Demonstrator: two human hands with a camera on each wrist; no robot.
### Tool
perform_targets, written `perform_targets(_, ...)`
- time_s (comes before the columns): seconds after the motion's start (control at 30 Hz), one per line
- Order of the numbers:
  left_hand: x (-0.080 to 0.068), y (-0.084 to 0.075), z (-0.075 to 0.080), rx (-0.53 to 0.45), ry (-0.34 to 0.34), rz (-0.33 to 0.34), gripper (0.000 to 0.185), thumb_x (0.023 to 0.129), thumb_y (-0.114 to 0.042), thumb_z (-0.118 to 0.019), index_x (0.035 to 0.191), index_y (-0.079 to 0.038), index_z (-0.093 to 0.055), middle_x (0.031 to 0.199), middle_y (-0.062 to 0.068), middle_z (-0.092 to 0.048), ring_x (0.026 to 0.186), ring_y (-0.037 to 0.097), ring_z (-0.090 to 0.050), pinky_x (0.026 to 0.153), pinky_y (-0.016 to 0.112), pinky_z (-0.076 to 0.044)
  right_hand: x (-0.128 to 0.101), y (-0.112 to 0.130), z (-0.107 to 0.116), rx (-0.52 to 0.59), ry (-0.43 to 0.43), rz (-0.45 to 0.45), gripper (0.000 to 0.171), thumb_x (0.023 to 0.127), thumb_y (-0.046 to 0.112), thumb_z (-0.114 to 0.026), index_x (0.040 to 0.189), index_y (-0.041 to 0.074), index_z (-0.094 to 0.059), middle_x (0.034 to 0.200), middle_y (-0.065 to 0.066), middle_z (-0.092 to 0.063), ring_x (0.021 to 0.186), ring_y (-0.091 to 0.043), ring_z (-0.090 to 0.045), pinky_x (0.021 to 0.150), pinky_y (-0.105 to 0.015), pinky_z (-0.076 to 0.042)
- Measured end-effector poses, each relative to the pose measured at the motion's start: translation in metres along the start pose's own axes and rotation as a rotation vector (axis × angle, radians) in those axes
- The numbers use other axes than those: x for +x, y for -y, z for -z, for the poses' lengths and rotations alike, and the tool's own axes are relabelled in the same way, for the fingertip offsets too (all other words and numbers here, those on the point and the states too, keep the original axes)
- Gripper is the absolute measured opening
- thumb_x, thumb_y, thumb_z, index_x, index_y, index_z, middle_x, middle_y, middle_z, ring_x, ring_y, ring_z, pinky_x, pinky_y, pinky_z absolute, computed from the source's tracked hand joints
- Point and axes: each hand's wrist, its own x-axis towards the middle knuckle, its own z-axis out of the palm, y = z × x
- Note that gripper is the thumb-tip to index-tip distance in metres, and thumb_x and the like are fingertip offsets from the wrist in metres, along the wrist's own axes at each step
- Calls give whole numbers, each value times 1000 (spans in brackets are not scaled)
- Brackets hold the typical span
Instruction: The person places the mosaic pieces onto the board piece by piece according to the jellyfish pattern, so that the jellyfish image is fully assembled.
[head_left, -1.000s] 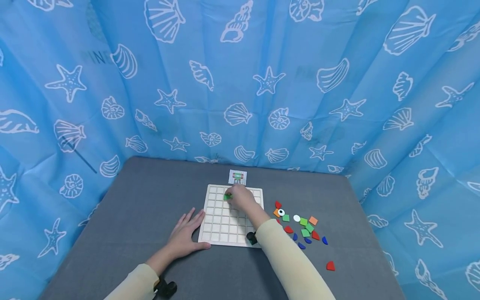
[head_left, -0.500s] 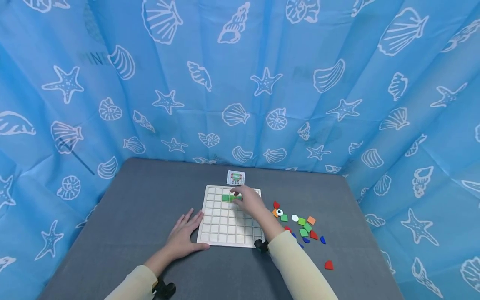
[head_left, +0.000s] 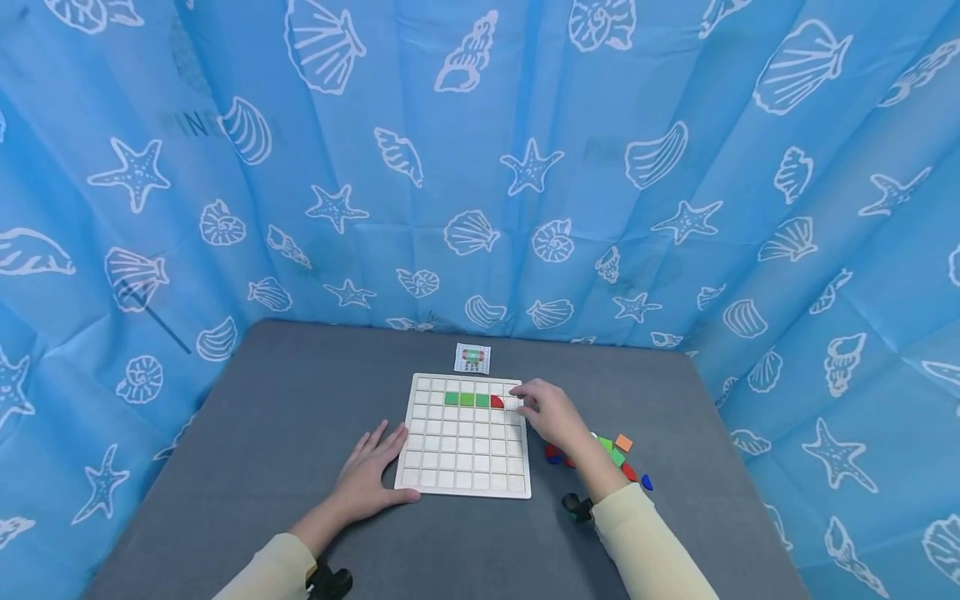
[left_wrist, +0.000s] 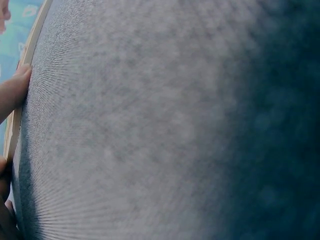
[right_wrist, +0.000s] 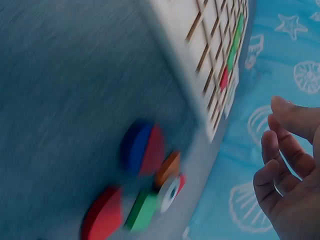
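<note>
The right hand [head_left: 551, 412] hovers just off the right edge of the white grid board [head_left: 465, 479], its fingers loosely curled and grasping nothing, close to the red piece [head_left: 497, 402] that sits in the second row right after three green tiles [head_left: 467, 399]. The left hand [head_left: 367, 475] lies flat and relaxed on the grey counter [head_left: 262, 450], fingertips against the board's left edge (thumb at its near corner). Loose coloured pieces [head_left: 618, 454] lie beside the right wrist, and a small picture card [head_left: 472, 358] lies just beyond the board.
</note>
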Motion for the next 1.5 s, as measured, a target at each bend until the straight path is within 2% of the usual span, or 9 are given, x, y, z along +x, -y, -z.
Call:
perform_targets(0.23, -1, -4, 1, -21, -7, -7, 115, 72, -77, -71, 160, -15, -31, 166, 1, -30, 157, 34, -13, 124, 58, -12, -10, -36, 13, 29, 15, -59, 31, 92, 7, -73, 123, 8, -72, 107, -9, -68, 83, -19, -58, 70, -37, -50)
perform_targets(0.37, -1, -2, -1, -17, -20, -13, 115, 72, -76, -72, 159, -14, -32, 166, 2, -31, 156, 34, -15, 123, 58, -13, -12, -55, 18, 6, 28, -60, 36, 92, 0, -70, 127, 9, -70, 127, -12, -65, 103, -29, -63, 85, -47, -56)
perform_targets(0.47, -1, -1, 0, -7, -15, -4, 116, 71, -79, -70, 160, -15, -31, 166, 0, -30, 156, 33, -15, 124, 57, -13, -11, -65, 20, 5, 61, -45, 41, 91, -7, -67, 129, 9, -68, 137, -14, -60, 120, -36, -60, 99, -54, -52)
perform_targets(0.57, 0, -1, 1, -1, -8, 2, 117, 70, -81, -69, 160, -15, -31, 166, 0, -30, 156, 33, -15, 124, 57, -14, -10, -70, 20, 24, 125, -35, 45, 91, -11, -63, 130, 10, -68, 140, -14, -60, 129, -38, -55, 106, -57, -46)
perform_targets(0.7, 0, -1, 2, -5, 11, 12, 117, 71, -82, -67, 160, -16, -29, 166, -1, -29, 157, 32, -13, 124, 57, -13, -8, -76, 19, 9, 210, -7, 46, 91, -13, -58, 129, 11, -70, 140, -15, -60, 131, -40, -53, 108, -60, -43)
perform_targets(0.93, 0, -1, 2, -20, 31, 25, 118, 71, -84, -65, 161, -19, -28, 167, -3, -26, 158, 31, -10, 125, 56, -9, -8, -80, 17, -35, 227, -21, 31, 95, -4, -62, 120, 9, -75, 130, -13, -64, 123, -38, -57, 105, -56, -47)
perform_targets(1.17, 0, -3, 4, -32, 21, 18, 116, 71, -80, -69, 160, -18, -29, 166, -2, -27, 158, 31, -11, 125, 55, -9, -5, -83, 17, -107, 174, -56, 22, 92, 3, -71, 114, 5, -76, 111, -9, -67, 96, -24, -63, 89, -45, -56)
perform_targets(1.4, 0, -4, 3, -28, 18, 9, 116, 72, -80, -69, 160, -16, -30, 166, 0, -29, 157, 32, -13, 124, 56, -11, -7, -88, 18, -108, 161, -122, 24, 91, 6, -74, 115, 4, -75, 107, -9, -67, 91, -21, -62, 85, -44, -57)
perform_targets(1.5, -1, -3, 2, -30, 2, 12, 115, 71, -79, -71, 160, -16, -31, 166, 0, -30, 157, 33, -14, 124, 56, -13, -7, -88, 18, -102, 162, -113, 20, 92, 8, -73, 112, 3, -76, 104, -9, -67, 87, -20, -60, 80, -42, -56)
